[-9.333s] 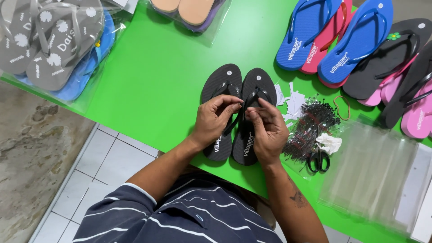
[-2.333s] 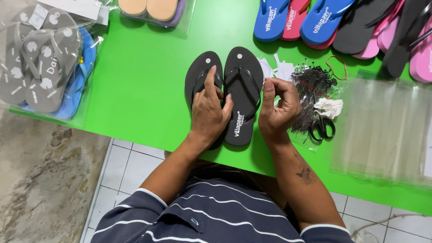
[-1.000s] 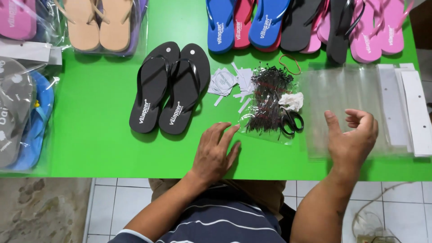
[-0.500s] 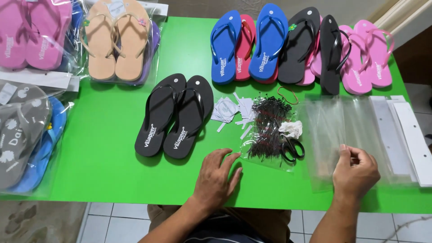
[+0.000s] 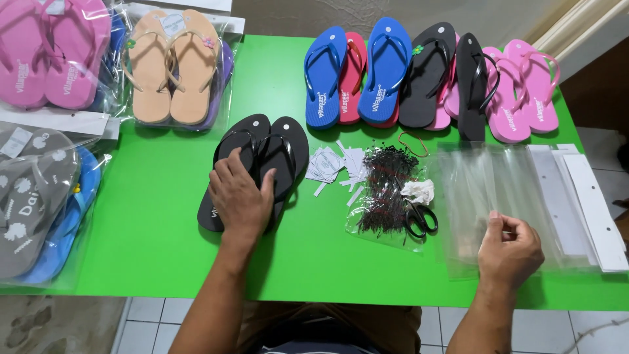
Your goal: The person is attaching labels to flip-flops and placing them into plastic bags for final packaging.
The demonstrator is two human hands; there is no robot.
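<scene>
So my left hand [image 5: 241, 196] is lying flat, fingers spread, on top of the pair of black flip-flops [image 5: 278, 154], which sit side by side on the green surface [image 5: 151, 223], toes pointing away from me, heels under my palm. My right hand [image 5: 510, 252] is over on the other side, fingers curled in and pinching the near edge of the stack of clear plastic bags [image 5: 488, 190] that's lying flat by the front edge of the surface. Right next to the bags, on their right, are some white cardboard header strips [image 5: 586, 203] with little holes in them. Between my two hands there's a clear bag of black tag fasteners [image 5: 386, 190], with black-handled scissors [image 5: 419, 218] and a crumpled bit of white paper [image 5: 419, 191] on top of it, a scatter of small white tags [image 5: 334, 165] just left of that, and a red rubber band [image 5: 413, 143] a bit further back. Along the far edge there's a row of loose flip-flops in blue [image 5: 386, 65], red [image 5: 352, 82], black [image 5: 429, 75] and pink [image 5: 524, 88]. On the far left it's already bagged pairs: tan flip-flops [image 5: 171, 65], pink ones [image 5: 49, 56] in the corner, and grey patterned ones [image 5: 33, 196] over blue ones closest to me.
</scene>
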